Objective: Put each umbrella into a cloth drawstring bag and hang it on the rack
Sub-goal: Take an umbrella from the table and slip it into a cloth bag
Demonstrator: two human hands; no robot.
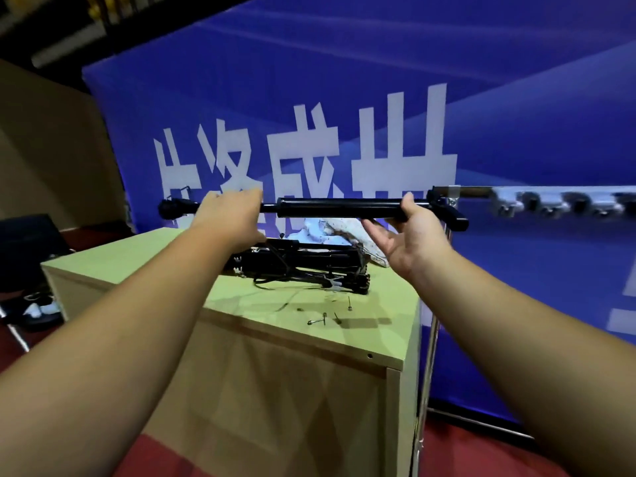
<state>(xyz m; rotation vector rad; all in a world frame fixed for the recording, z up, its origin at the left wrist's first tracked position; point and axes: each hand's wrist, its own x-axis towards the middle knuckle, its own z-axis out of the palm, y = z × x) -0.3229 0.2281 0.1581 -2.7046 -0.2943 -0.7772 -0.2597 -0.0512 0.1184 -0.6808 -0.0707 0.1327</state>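
Note:
I hold a black umbrella [339,208] level in the air above the cabinet, tip to the left and handle to the right. My left hand [227,216] is wrapped over its thin shaft near the tip end. My right hand [411,232] holds the thick tube near the handle, thumb over it and fingers spread beneath. A second black folded umbrella [309,265], with loose ribs and cords, lies on the cabinet top. A white cloth bag [332,228] lies crumpled behind it. The rack [550,201], a metal bar with hooks, stands at the right.
The light wooden cabinet [137,266] stands in front of me, with a few small metal pins [323,319] near its front right. The rack's upright pole [433,325] runs down beside its right edge. A blue banner [344,80] fills the back. Shoes [39,306] lie at the far left.

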